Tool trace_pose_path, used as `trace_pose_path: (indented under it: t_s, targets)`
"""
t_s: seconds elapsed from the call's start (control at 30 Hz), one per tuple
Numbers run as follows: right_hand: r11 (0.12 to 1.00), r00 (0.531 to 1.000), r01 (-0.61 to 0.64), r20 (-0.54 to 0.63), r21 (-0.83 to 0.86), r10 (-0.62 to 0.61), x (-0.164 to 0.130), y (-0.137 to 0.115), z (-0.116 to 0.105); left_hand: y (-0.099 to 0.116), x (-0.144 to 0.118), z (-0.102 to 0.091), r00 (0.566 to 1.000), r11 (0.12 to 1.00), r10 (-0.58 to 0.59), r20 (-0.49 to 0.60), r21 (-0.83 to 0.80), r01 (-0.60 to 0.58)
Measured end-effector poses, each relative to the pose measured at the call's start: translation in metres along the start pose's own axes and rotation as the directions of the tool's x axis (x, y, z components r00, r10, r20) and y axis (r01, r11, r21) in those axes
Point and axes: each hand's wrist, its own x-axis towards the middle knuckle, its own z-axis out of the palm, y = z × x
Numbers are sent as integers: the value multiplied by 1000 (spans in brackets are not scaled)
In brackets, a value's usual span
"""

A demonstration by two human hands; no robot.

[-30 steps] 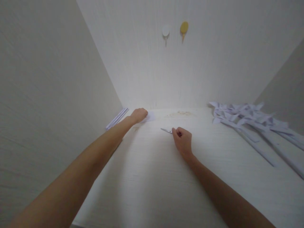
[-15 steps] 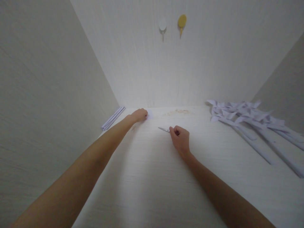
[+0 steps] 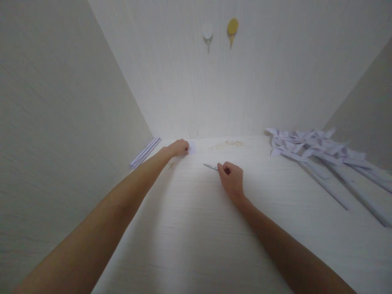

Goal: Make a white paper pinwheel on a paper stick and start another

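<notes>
My right hand (image 3: 231,175) is closed around the handles of a pair of scissors (image 3: 210,166); the pale blades point left, just above the white surface. Farther off, near the back wall, my left hand (image 3: 181,147) has its fingers curled together at the edge of a small sheet of white paper (image 3: 192,148). Part of that sheet is behind the fingers, so the grip itself is mostly hidden. Between the two hands lies a short gap of bare surface.
White rolled paper sticks (image 3: 145,153) lie by the left wall. At the right is a heap of folded paper pinwheels (image 3: 306,145) on paper sticks (image 3: 329,185). Small brown bits (image 3: 233,143) are scattered at the back. A white hook (image 3: 208,32) and a yellow hook (image 3: 232,27) are on the wall.
The whole view has shifted very slightly. Both hands hold almost the same places, and the scissors keep their position in the right hand.
</notes>
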Motion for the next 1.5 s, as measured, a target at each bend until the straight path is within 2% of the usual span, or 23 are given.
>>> trace_pose_path:
  t_s: [0.9, 1.33, 1.5]
  targets:
    - [1000, 1000, 0, 9, 3, 0, -1, 0, 0, -9, 3, 2, 996, 997, 79, -29, -7, -79]
    - [1000, 1000, -5, 20, 14, 4, 0, -4, 0, -2, 2, 2, 999, 998, -52, 16, 36, 52]
    - [1000, 1000, -12, 22, 18, 12, 0, -5, 0, 4, 1, 5, 991, 991, -129, -28, 27, 130]
